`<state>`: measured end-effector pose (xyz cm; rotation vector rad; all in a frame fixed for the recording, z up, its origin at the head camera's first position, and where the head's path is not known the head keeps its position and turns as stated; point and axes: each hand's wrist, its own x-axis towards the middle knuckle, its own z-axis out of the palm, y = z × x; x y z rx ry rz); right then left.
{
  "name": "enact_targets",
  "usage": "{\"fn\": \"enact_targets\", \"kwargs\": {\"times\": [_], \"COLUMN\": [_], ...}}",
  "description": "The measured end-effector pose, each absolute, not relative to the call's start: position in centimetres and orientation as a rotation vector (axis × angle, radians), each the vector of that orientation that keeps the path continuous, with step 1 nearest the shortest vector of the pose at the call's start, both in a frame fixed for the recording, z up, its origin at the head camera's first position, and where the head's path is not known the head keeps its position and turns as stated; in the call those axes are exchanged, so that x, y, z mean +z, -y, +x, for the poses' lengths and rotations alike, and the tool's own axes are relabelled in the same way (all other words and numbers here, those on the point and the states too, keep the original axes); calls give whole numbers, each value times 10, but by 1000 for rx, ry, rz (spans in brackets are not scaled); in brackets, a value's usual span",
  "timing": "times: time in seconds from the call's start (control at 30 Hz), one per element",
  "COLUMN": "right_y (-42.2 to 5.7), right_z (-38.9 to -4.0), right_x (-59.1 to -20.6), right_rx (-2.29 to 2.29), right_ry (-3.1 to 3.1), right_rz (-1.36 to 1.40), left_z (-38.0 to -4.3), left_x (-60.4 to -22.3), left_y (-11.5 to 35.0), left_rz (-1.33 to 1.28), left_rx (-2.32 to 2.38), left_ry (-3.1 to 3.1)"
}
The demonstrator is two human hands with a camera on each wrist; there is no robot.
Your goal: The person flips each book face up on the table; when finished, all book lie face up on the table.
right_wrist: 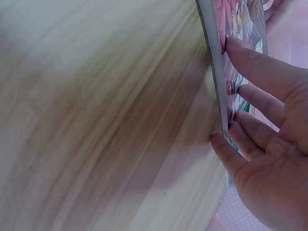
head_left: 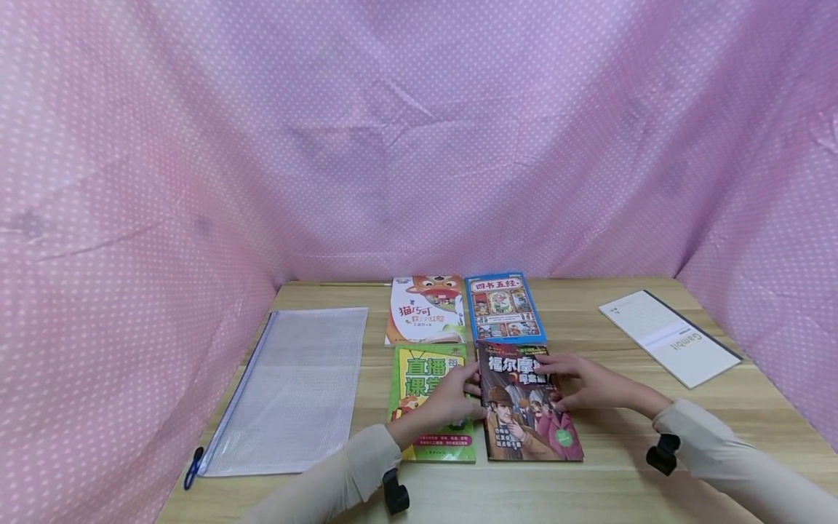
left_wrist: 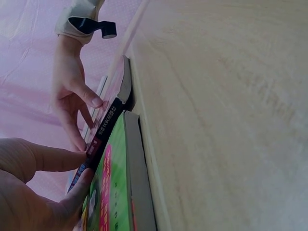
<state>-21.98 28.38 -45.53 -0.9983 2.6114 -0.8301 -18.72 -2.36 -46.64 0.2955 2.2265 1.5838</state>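
Note:
A dark comic-style book (head_left: 524, 418) with cartoon figures on its cover lies on the table at the front. My left hand (head_left: 452, 397) reaches over a green book (head_left: 432, 449), and its fingertips touch the dark book's spine (left_wrist: 107, 126). On the other side my right hand (head_left: 592, 382) rests its fingertips on the dark book's cover and right edge (right_wrist: 215, 62). Neither hand's fingers curl round the book. Behind these two lie a white book with an orange cartoon animal (head_left: 425, 309) and a blue-bordered book (head_left: 504, 309).
A white mesh zip pouch (head_left: 294, 386) with a dark blue pull loop (head_left: 193, 468) lies on the left of the wooden table (head_left: 497, 498). At the right is a white notebook (head_left: 671, 338), set at an angle. Pink dotted cloth (head_left: 458, 145) hangs behind and around the table.

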Motion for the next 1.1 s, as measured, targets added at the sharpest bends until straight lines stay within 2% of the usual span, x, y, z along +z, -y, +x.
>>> {"fn": "enact_targets", "kwargs": {"times": [0.43,1.1], "right_y": [-285,-283], "right_z": [-221,-222], "right_x": [-458,-452], "right_rx": [-841,-824], "right_ry": [-2590,-2574], "right_rz": [-980,-948], "left_z": [-186,-184], "left_x": [-467,-468], "left_y": [22,17], "left_rz": [373,342], "left_rx": [1456,1400], "left_ry": [-2377,-2420]}}
